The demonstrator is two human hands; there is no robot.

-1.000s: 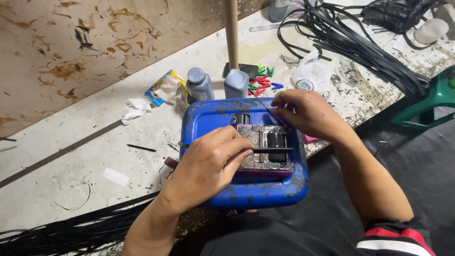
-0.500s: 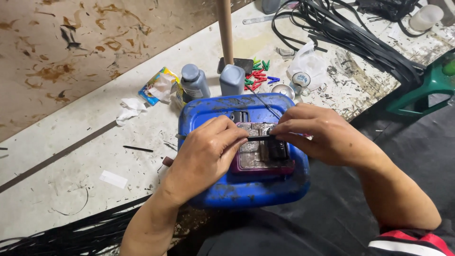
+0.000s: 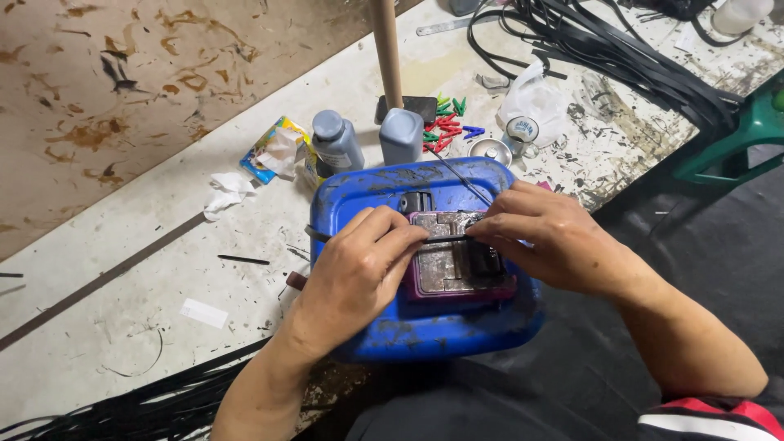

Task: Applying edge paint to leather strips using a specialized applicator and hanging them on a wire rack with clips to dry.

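tabletop (image 3: 122, 327): white, stained | near edge: blue tub (image 3: 359, 196), black strips (image 3: 155, 404) | middle: two grey bottles (image 3: 336, 143), coloured pegs (image 3: 445, 126), crumpled tissue (image 3: 227, 189) | far right corner: black cables (image 3: 621, 57)

Two grey bottles (image 3: 336, 141) (image 3: 400, 135) stand side by side at 12 o'clock on the counter (image 3: 147, 278); coloured clips (image 3: 445, 126) just right of them, black straps (image 3: 621, 57) at 1 o'clock, crumpled tissue (image 3: 227, 190) at 10, green chair (image 3: 747, 135) at 2.

Strip (image 3: 445, 239) ends hidden under hands; block (image 3: 457, 265) partly covered.
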